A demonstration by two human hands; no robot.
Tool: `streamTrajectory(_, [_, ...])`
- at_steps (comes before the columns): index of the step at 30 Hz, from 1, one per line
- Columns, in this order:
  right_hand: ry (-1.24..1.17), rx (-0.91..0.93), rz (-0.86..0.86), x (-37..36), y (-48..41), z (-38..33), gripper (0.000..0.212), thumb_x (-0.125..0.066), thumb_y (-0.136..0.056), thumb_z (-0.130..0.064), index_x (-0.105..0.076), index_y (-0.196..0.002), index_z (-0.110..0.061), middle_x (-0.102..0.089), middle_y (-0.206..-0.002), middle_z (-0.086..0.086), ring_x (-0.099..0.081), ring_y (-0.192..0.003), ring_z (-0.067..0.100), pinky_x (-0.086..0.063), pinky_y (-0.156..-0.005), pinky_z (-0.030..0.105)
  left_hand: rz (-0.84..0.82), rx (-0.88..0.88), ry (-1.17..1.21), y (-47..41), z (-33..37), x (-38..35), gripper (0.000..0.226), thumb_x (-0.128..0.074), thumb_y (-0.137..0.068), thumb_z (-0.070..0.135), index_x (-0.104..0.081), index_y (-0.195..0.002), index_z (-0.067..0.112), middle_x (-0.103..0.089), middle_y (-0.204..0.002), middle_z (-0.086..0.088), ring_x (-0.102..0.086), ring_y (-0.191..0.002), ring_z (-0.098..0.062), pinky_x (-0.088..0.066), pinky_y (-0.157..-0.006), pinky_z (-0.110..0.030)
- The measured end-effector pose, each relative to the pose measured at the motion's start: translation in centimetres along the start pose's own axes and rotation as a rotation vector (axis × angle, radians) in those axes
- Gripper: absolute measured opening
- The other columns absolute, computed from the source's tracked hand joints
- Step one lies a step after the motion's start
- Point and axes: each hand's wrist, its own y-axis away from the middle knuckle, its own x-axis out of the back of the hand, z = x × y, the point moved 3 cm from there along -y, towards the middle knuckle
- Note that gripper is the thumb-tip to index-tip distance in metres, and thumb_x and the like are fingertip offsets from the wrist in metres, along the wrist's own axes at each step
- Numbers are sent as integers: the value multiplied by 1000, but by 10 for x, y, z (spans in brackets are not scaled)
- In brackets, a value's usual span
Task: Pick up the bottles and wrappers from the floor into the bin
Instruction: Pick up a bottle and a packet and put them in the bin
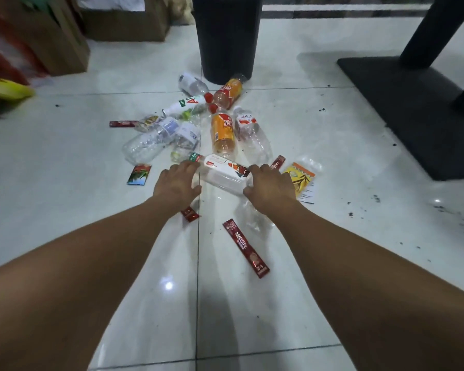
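On its side on the white tiled floor (91, 210), between the two hands: clear bottle (223, 174) with a white-and-red label and a green cap, cap end to the left, base to the right. At the base end, right hand (269, 187), fingers curled over the top of the bottle, thumb tucked against its near side, gripping it. At the cap end, left hand (176, 183), fingers spread wide and only slightly bent, tips touching the shoulder just below the cap, thumb held out beside the near side.

Just beyond, a heap of other bottles: tall orange bottle (223, 132) lying lengthwise, red-labelled clear bottle (248, 124) just beside it on the right, crushed clear bottles (150, 141) to the left, white bottle (184, 104) with a red cap farther back, second orange bottle (227, 93) at the foot of the black bin (227, 38). Bin upright, straight ahead, well beyond the hands.

Around the hands, wrappers flat on the floor: long red Nescafé stick (245, 247) near the right forearm, small red wrapper (190, 214) partly under the left wrist, yellow wrapper (300, 178) just right of the right hand, picture sachet (139, 174) left of the left hand, crumpled clear plastic (252, 215) by the right wrist.

Off to the right, black pedestal base (413, 103); at the far left, cardboard boxes (123, 22).
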Motion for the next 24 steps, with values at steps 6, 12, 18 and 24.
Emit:
streamTrajectory(6, [-43,-48,-60,-28,14,-1,48,-47,-93,-37,-41,-137,-17,-49,-131,9,-45,-122,27,-32,-100,39,-117,-13,-43,15,-6,-21,55,-47,-94,33,-28,-145,22,-34,-149,-3,-35,-133,-25,-25,-112,-41])
streamTrajectory(12, [-77,-83,-181,-57,24,-11,54,-50,-90,-50,-43,-130,-14,-51,-126,8,-47,-119,27,-35,-94,38,-181,-62,-29,11,-18,-30,56,-51,-91,24,-32,-143,23,-38,-146,-1,-36,-131,-24,-24,-111,-36])
streamTrajectory(18, [29,-58,-84,-74,32,-20,68,-55,-79,-63,-48,-125,-13,-32,-135,10,-28,-123,29,-28,-97,40,-182,-104,-20,8,-26,-38,63,-55,-85,12,-30,-143,23,-35,-147,1,-32,-133,-22,-22,-111,-34])
streamTrajectory(24, [39,-13,-94,-86,36,-25,58,-61,-75,-54,-58,-114,-11,-30,-131,8,-27,-120,28,-23,-101,37,-200,-89,-48,6,-33,-40,73,-57,-82,2,-26,-144,26,-30,-149,3,-28,-136,-19,-21,-113,-33])
